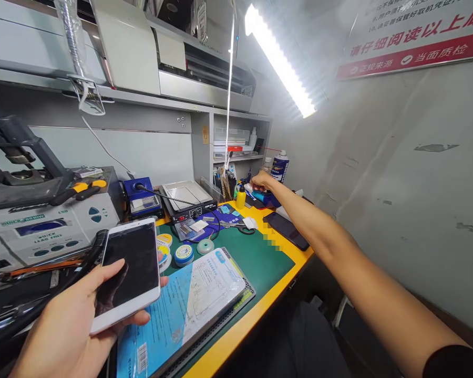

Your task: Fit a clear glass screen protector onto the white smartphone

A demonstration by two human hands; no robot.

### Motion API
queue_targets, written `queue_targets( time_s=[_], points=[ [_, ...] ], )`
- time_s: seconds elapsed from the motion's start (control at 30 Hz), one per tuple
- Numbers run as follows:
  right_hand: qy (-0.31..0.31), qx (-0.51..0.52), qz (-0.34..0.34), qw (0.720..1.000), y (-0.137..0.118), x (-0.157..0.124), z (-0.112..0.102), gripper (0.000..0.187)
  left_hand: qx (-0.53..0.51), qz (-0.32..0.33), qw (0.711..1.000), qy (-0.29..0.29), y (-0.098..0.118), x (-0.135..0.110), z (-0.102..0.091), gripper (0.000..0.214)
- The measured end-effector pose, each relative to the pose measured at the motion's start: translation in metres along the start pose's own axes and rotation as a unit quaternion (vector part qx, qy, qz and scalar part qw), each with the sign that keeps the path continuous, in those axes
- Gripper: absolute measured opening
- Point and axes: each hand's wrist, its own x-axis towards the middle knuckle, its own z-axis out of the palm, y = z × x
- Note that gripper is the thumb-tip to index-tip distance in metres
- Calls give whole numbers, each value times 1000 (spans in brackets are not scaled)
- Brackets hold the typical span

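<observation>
My left hand holds a white smartphone with a dark screen, face up, low at the left over the bench. Fingers wrap its lower edge and the thumb lies on the screen. My right arm stretches far across the bench. My right hand is at the back right corner, fingers curled by a small yellow bottle and blue items; what it grips, if anything, is too small to tell.
A blue packaged sheet lies on the green mat. A black phone rests at the yellow bench edge. Solder reels, a hot plate, a blue soldering station and a grey rework station fill the back.
</observation>
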Motion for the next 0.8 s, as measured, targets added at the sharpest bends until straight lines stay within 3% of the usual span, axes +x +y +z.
queue_targets(
  time_s=[0.23,0.5,0.8],
  points=[
    [75,-86,9,993,2,-5,3,39,-7,10,1000,17,1,-3,0,20],
    [35,-156,-51,986,5,5,10,38,8,-7,1000,9,-3,1,-1,15],
    [36,-205,-87,974,7,8,15,37,-9,-8,1000,16,-2,-1,0,17]
  ],
)
